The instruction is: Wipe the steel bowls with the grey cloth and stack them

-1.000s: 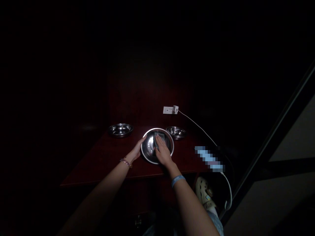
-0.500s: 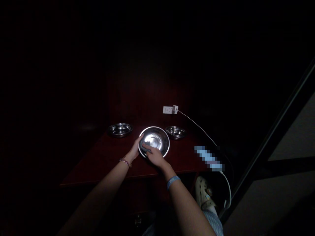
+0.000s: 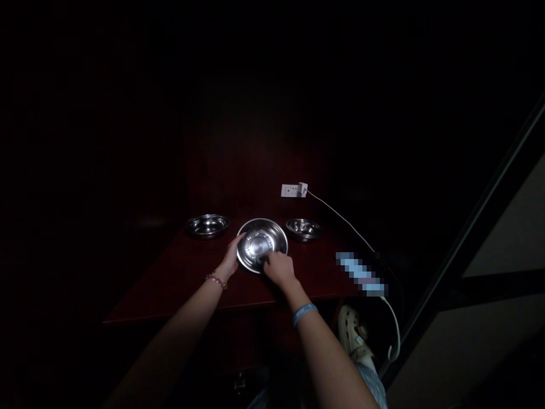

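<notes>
A shiny stainless steel bowl (image 3: 260, 245) is tilted toward me above the dark red tabletop. My left hand (image 3: 230, 257) is closed on its left rim, thumb on the near side. My right hand (image 3: 279, 267) is bent in a closed grip at the bowl's lower right inner wall. Under its fingers shows a bit of grey cloth (image 3: 261, 259), mostly hidden by the hand; its exact kind is hard to make out.
Two more steel bowls, one at the left (image 3: 208, 226) and one at the right (image 3: 303, 229), stand on the tabletop (image 3: 170, 289). A charger (image 3: 302, 188) in the wall socket feeds a white cable (image 3: 340, 219) toward a blurred-out phone (image 3: 361, 275). A clog (image 3: 351, 332) is below.
My right hand has moved from the bowl's left inner side to its lower right, with fingers more curled over the grey cloth. The bowl has shifted slightly left with my left hand.
</notes>
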The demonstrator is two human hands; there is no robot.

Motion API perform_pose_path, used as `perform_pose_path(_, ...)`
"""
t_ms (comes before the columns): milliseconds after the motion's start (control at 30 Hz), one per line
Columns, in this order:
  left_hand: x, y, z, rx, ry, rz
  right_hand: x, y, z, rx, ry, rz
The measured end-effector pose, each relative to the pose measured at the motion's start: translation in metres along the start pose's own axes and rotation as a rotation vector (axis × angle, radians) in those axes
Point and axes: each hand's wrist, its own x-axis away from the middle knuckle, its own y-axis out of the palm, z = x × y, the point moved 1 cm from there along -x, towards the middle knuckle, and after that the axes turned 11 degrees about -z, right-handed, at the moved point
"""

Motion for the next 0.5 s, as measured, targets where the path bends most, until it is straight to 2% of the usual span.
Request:
perform_pose_path(100, 0.001, 0.0, 0.0, -0.029, -0.021, -0.001, -0.002, 0.004, 0.003, 0.009, 0.0, 0.043)
perform_pose_path(267, 0.003, 0.003, -0.001, -0.114, 0.031, -0.043, -0.009, 0.017, 0.011, -0.051, -0.086, 0.142)
perform_pose_path(400, 0.003, 0.005, -0.001, -0.132, 0.059, -0.031, -0.013, 0.027, 0.01, -0.145, -0.162, 0.104)
perform_pose_path(500, 0.003, 0.005, 0.0, -0.119, 0.05, -0.027, -0.015, 0.031, 0.003, -0.225, -0.319, 0.042)
